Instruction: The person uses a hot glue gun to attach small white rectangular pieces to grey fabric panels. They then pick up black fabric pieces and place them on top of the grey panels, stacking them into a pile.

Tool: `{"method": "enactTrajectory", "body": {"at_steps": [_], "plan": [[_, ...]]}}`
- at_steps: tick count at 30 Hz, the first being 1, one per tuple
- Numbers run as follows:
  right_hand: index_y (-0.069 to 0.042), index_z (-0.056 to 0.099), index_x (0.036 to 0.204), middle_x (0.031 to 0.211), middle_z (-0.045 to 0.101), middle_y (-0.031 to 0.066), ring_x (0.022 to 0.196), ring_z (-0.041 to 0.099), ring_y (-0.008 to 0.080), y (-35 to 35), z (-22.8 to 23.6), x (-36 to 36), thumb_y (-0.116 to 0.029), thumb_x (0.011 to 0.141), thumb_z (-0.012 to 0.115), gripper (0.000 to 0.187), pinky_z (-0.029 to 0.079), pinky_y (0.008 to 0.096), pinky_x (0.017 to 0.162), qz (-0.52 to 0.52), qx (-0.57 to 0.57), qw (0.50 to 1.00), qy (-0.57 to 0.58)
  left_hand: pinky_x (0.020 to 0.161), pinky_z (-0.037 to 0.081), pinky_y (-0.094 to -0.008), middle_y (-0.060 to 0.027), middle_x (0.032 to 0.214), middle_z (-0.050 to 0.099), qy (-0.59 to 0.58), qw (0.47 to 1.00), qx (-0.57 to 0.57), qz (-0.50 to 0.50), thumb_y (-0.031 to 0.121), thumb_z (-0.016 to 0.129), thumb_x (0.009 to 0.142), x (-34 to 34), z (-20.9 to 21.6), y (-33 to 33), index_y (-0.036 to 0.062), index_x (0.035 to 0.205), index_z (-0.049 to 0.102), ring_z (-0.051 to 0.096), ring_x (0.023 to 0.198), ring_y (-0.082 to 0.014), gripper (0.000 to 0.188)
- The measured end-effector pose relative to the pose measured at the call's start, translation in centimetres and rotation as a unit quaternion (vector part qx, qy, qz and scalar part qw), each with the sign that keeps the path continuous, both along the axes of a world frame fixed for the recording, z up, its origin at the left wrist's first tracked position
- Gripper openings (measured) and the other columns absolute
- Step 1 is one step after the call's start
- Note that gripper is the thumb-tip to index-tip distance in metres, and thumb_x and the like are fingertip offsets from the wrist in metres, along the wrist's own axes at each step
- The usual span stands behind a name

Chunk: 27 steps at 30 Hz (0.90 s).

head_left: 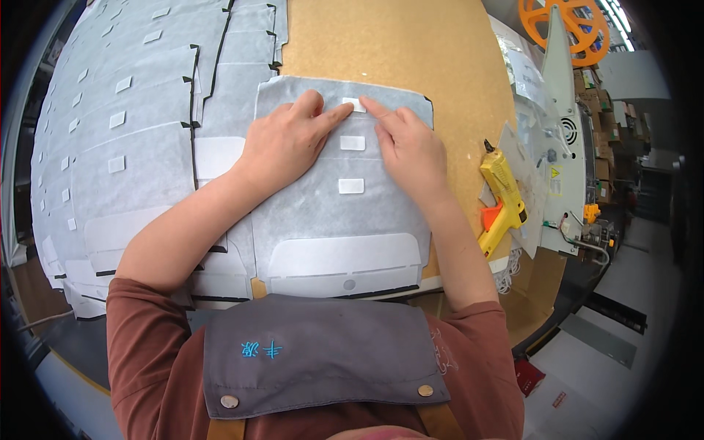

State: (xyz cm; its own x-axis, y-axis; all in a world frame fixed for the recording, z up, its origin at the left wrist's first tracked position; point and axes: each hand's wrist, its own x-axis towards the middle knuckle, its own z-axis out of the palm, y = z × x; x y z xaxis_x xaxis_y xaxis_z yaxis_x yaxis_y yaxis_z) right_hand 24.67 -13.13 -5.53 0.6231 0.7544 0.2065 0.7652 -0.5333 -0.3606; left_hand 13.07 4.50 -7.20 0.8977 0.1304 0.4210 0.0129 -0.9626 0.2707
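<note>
A pale grey fabric-like sheet (308,202) with dark taped edges lies flat before me. Down its middle run three small white rectangles in a column: a top patch (357,107), a middle patch (353,143) and a lower patch (351,186). My left hand (284,139) rests its outstretched index fingertip at the top patch's left edge, the other fingers curled. From the opposite side, my right hand (415,150) touches the same patch with its extended index finger, thumb apart. Neither hand grips anything. A wide white rounded panel (345,255) lies across the sheet's near end.
Several similar sheets (154,187) with white patches overlap across the left of the tan tabletop (396,40). A yellow glue gun (506,198) with an orange trigger lies at the right edge. Beyond it stand a pale machine (563,158) and an orange reel (587,51).
</note>
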Motion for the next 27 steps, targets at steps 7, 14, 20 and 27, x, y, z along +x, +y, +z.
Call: {"method": "enactTrajectory", "body": {"at_steps": [7,14,20,27], "plan": [[-0.029,0.065,0.127,0.083,0.056,0.0027,0.074,0.062,0.0235,0.2,-0.4,0.0,-0.011,0.090,0.060,0.042,0.054,0.0385,0.062,0.019,-0.062,0.995,-0.075,0.048,0.049,-0.0319,0.0006,0.088,0.056,0.012,1.000,0.006,0.009,0.014,0.067,0.088,0.2,-0.1,-0.2,0.0295,0.122,0.068,0.063,0.063,-0.0166,0.037],[-0.030,0.063,0.131,0.083,0.054,0.0039,0.075,0.061,0.0223,-0.1,0.0,0.4,-0.014,0.093,0.059,0.041,0.052,0.0364,0.065,0.021,-0.035,0.999,0.006,0.052,0.049,-0.0345,-0.0007,0.091,0.057,0.044,0.999,-0.025,0.014,0.011,0.064,0.088,0.3,0.4,-0.1,0.0279,0.125,0.064,0.063,0.068,-0.0192,0.041],[-0.031,0.065,0.128,0.090,0.059,0.0048,0.082,0.063,0.0260,0.0,0.2,1.3,-0.020,0.094,0.059,0.036,0.054,0.0409,0.071,0.012,-0.019,0.996,0.090,0.056,0.051,-0.0363,-0.0015,0.094,0.059,0.060,0.997,-0.045,0.012,0.010,0.063,0.088,0.4,1.0,0.0,0.0280,0.126,0.064,0.064,0.072,-0.0218,0.042],[-0.030,0.063,0.130,0.094,0.061,0.0087,0.089,0.064,0.0284,-0.3,-0.7,1.2,-0.017,0.093,0.058,0.040,0.053,0.0405,0.076,0.015,-0.011,0.998,0.067,0.064,0.053,-0.0383,-0.0027,0.100,0.061,0.074,0.996,-0.039,0.014,0.009,0.062,0.088,0.5,1.2,-0.6,0.0281,0.125,0.064,0.066,0.078,-0.0243,0.042]]}}
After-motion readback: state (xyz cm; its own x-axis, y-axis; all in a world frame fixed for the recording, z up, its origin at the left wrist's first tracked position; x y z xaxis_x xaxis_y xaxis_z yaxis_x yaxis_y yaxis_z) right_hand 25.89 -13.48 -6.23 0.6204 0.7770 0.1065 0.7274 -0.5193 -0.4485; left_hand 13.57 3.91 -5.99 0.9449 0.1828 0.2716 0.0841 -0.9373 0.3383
